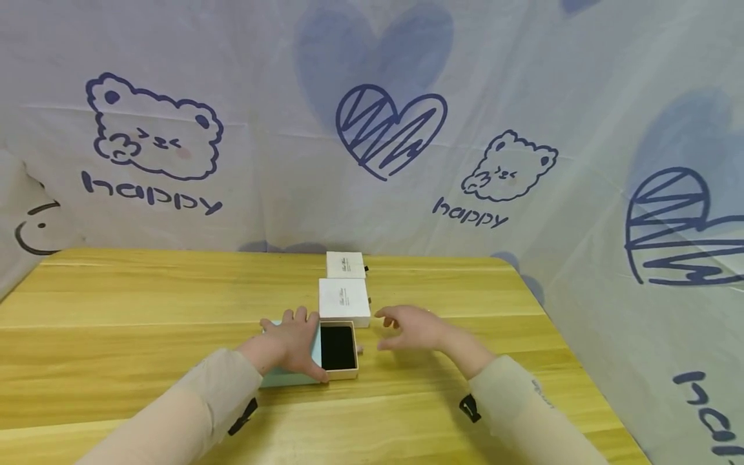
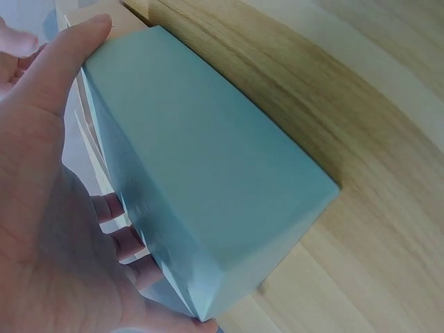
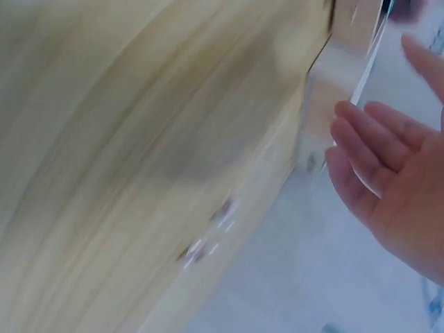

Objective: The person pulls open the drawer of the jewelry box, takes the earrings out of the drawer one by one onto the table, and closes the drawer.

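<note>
A light blue box sleeve (image 1: 290,378) lies flat on the table with its drawer (image 1: 347,374) pulled partly out to the right. Black lining (image 1: 337,347) shows inside the drawer, and a small tab (image 1: 360,349) sticks out from its end. My left hand (image 1: 292,345) grips the sleeve from above, thumb at the near side and fingers over the far side. In the left wrist view the sleeve's long side (image 2: 201,152) faces the camera. To the right of the tab, my right hand (image 1: 415,328) hovers with fingers loosely bent, holding nothing.
Two white boxes stand in line behind the drawer: a larger one (image 1: 344,300) right beside it and a smaller one (image 1: 345,265) near the table's back edge. The wooden table (image 1: 145,303) ends at a printed cloth (image 1: 279,129) hanging behind and to the right.
</note>
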`<action>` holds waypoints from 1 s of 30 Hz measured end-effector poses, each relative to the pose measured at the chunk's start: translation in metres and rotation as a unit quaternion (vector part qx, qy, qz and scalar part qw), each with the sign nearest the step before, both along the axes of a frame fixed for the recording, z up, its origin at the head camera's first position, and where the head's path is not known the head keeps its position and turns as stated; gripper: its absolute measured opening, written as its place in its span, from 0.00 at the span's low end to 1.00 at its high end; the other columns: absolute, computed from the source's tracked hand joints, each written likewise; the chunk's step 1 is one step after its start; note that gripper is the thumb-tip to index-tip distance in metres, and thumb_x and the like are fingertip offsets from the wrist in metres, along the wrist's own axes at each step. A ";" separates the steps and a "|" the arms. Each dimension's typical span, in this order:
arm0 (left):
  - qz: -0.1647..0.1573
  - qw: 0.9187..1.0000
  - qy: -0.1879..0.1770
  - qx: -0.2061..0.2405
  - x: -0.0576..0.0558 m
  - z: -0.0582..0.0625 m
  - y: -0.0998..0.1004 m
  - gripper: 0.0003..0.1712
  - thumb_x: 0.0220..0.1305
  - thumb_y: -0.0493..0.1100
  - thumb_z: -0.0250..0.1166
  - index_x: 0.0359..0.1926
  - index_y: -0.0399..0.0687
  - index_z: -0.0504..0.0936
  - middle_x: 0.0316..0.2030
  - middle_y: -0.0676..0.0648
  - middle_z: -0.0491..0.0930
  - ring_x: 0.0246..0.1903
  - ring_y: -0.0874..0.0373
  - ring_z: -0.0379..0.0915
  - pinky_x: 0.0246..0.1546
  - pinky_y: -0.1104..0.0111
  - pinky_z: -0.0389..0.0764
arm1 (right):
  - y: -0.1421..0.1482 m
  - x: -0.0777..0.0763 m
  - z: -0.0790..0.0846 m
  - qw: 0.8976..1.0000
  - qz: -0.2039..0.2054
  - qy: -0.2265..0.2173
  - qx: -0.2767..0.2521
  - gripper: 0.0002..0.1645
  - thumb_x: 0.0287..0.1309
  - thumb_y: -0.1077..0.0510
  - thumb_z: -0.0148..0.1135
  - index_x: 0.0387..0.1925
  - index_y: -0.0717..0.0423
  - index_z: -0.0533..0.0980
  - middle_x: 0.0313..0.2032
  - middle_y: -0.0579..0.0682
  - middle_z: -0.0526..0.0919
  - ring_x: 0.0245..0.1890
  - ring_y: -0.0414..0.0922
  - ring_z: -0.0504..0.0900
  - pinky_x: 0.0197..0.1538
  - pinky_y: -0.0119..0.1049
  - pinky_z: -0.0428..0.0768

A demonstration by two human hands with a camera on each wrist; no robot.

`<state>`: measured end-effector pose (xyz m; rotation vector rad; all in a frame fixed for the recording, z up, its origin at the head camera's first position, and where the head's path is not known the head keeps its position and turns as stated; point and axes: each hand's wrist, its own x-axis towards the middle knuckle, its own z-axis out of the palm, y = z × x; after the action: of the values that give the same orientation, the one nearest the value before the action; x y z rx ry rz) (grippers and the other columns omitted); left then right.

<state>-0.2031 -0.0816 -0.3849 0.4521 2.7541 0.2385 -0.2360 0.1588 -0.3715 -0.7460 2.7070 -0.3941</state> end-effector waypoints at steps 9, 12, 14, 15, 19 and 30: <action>0.002 1.000 -0.001 0.004 0.000 0.001 0.001 0.62 0.35 0.69 0.73 0.64 0.38 0.59 0.58 0.34 0.63 0.58 0.36 0.59 0.49 0.27 0.56 | -0.034 0.014 -0.010 0.997 0.056 -0.019 0.042 0.59 0.43 0.37 0.70 0.70 0.54 0.53 0.62 0.52 0.70 0.61 0.47 0.71 0.62 0.44 0.70; -0.001 1.000 0.000 0.005 0.001 0.001 0.001 0.62 0.35 0.70 0.72 0.64 0.38 0.60 0.58 0.34 0.63 0.58 0.37 0.60 0.49 0.27 0.57 | -0.039 0.012 -0.013 0.997 0.070 -0.016 0.027 0.58 0.42 0.40 0.72 0.70 0.52 0.53 0.62 0.50 0.70 0.61 0.45 0.71 0.62 0.42 0.70; -0.005 1.000 0.002 0.005 0.001 0.001 0.000 0.61 0.35 0.70 0.72 0.64 0.38 0.60 0.57 0.34 0.64 0.57 0.37 0.60 0.49 0.27 0.57 | -0.041 0.010 -0.015 0.997 0.076 -0.019 0.011 0.58 0.41 0.42 0.73 0.70 0.50 0.53 0.60 0.48 0.72 0.59 0.43 0.72 0.61 0.40 0.71; -0.006 1.000 0.003 0.005 0.000 0.001 0.000 0.61 0.35 0.70 0.72 0.64 0.38 0.60 0.57 0.35 0.64 0.57 0.37 0.60 0.49 0.28 0.57 | -0.042 0.009 -0.015 0.997 0.076 -0.021 0.006 0.57 0.41 0.43 0.74 0.69 0.50 0.54 0.59 0.47 0.72 0.57 0.42 0.72 0.61 0.39 0.71; -0.022 1.000 0.005 0.014 -0.001 0.003 -0.005 0.63 0.35 0.71 0.72 0.64 0.38 0.59 0.58 0.35 0.63 0.58 0.37 0.60 0.49 0.28 0.58 | -0.044 0.008 -0.016 0.997 0.077 -0.030 -0.002 0.59 0.40 0.44 0.75 0.70 0.52 0.53 0.60 0.48 0.71 0.57 0.41 0.72 0.61 0.38 0.70; -0.061 0.996 -0.024 0.069 -0.004 0.014 -0.040 0.59 0.35 0.58 0.77 0.63 0.33 0.61 0.57 0.34 0.64 0.52 0.39 0.63 0.53 0.48 0.71 | -0.047 0.010 -0.013 0.997 0.047 -0.053 0.035 0.61 0.41 0.40 0.73 0.69 0.62 0.52 0.65 0.56 0.66 0.63 0.48 0.67 0.65 0.41 0.67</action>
<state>-0.2073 -0.1219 -0.3712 0.6384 2.6621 0.4047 -0.2264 0.1119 -0.3848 -0.8045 2.5620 -0.3062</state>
